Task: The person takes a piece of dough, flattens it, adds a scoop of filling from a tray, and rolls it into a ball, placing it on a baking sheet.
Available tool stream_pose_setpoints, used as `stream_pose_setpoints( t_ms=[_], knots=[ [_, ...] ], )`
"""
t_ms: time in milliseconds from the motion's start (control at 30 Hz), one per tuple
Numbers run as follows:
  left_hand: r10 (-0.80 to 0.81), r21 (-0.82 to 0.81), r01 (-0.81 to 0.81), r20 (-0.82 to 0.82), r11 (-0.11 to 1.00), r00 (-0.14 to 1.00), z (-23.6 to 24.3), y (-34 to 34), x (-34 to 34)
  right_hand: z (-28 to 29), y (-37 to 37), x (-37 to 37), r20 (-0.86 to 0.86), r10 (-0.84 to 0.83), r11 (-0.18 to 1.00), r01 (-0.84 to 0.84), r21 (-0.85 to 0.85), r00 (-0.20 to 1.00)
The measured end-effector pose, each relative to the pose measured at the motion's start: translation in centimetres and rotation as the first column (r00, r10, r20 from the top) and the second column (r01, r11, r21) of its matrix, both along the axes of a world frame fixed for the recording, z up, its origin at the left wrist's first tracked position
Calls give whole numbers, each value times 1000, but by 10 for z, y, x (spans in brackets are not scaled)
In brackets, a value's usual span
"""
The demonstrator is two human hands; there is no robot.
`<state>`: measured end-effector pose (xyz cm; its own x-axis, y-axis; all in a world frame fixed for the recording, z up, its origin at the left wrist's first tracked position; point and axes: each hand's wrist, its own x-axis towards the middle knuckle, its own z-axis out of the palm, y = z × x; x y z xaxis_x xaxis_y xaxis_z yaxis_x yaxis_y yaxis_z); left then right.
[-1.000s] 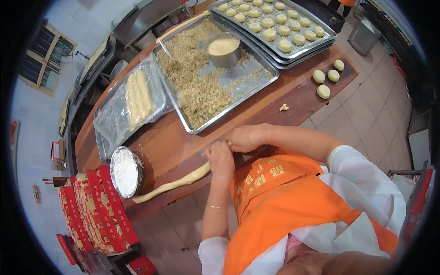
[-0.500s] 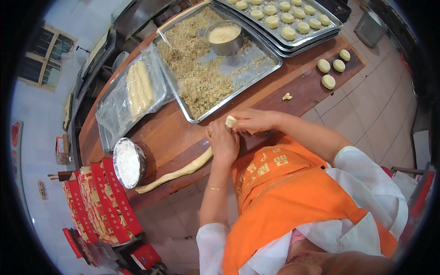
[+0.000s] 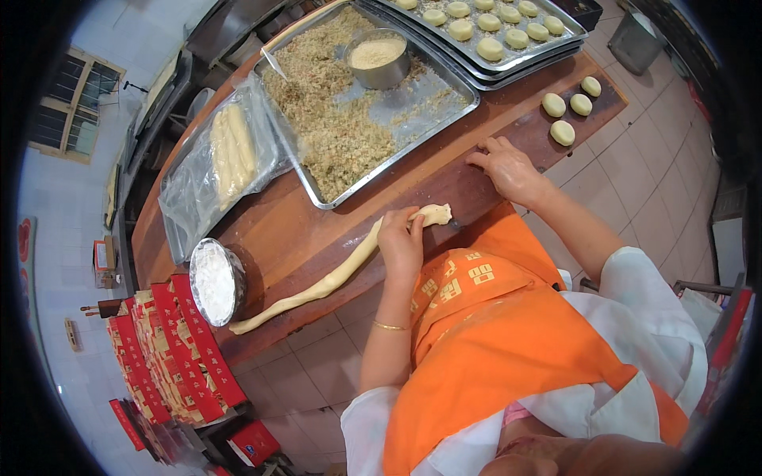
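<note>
A long rope of pale dough (image 3: pixel 332 279) lies along the table's near edge, and its right end is torn and rough. My left hand (image 3: pixel 402 238) is closed round the rope just short of that end. Farther right, my right hand (image 3: pixel 512 173) rests low over the tabletop, thumb and fingers apart, with nothing visible in them. It covers the spot where a small dough scrap lay, so the scrap is hidden. Several round dough pieces (image 3: pixel 562 132) sit on the table's right corner, beyond my right hand.
A metal tray (image 3: pixel 413 141) holds crumbly filling and a round metal tin (image 3: pixel 382 74). Stacked trays (image 3: pixel 508 70) carry dough rounds at the back. Plastic-covered dough strips (image 3: pixel 232 155) lie left, near a bowl of white flour (image 3: pixel 216 282). Red boxes (image 3: pixel 190 349) stand beyond the table.
The small dough piece between my hands is gone from view. My right hand has moved right over the scrap's spot; my left hand now grips the rope, whose end has shifted right.
</note>
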<state>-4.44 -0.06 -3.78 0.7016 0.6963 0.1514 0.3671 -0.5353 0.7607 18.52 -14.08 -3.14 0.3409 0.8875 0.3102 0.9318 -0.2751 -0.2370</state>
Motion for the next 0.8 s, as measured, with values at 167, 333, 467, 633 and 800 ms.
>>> stream_pose_setpoints(
  t_ms=[167, 333, 467, 633, 800],
  knots=[
    [57, 181, -61, 29, 982, 998, -11, -3, 5, 11, 21, -34, -525, 305, 939, -159, 305, 794],
    [1, 305, -1, 1, 952, 1000, -2, 3, -3, -15, 62, -76, -282, 593, 796, -498, 343, 754],
    [-115, 372, 96, 29, 923, 993, 10, 25, 19, 7, 75, -41, -708, 494, 837, -498, 229, 504],
    [-359, -128, 379, 155, 917, 921, -11, 30, 87, 42, 154, -3, -380, 411, 900, -302, 315, 829],
    [-430, 406, 555, -362, 726, 827, -8, 28, 81, 18, 224, -22, -40, 396, 902, -397, -167, 917]
  ],
)
